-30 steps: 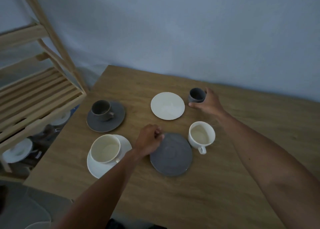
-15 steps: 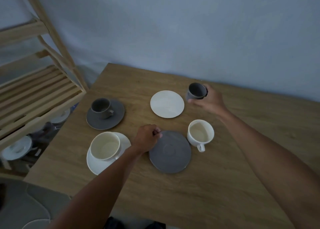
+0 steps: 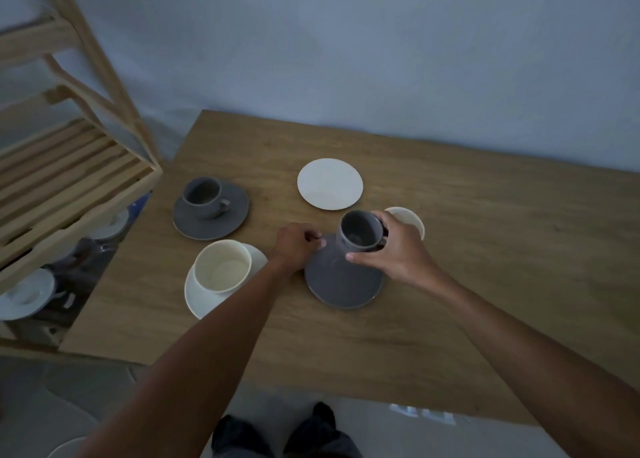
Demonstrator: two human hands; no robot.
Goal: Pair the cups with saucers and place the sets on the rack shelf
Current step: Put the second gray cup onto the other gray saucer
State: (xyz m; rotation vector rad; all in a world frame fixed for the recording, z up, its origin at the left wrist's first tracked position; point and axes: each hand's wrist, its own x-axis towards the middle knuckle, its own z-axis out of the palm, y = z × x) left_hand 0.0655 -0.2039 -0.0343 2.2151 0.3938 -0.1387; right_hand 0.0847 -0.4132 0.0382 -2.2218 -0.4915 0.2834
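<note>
Holding a grey cup (image 3: 360, 231) over the grey saucer (image 3: 343, 281): right hand (image 3: 398, 249), fingers closed round it. Left hand (image 3: 294, 248) pinches that saucer's rim. Worktop (image 3: 485, 249) also carries a white saucer (image 3: 329, 184) and two paired sets.

- My right hand (image 3: 394, 249) hides most of the white cup (image 3: 410, 220).
- I can't tell if the grey cup (image 3: 360, 230) touches the grey saucer (image 3: 341, 284).
- The rack (image 3: 69, 177) is cut off at the left edge.

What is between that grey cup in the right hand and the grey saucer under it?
Nothing visible. The right hand holds the grey cup over the far part of the grey saucer, whose top is bare; the left hand only touches its left rim.
</note>
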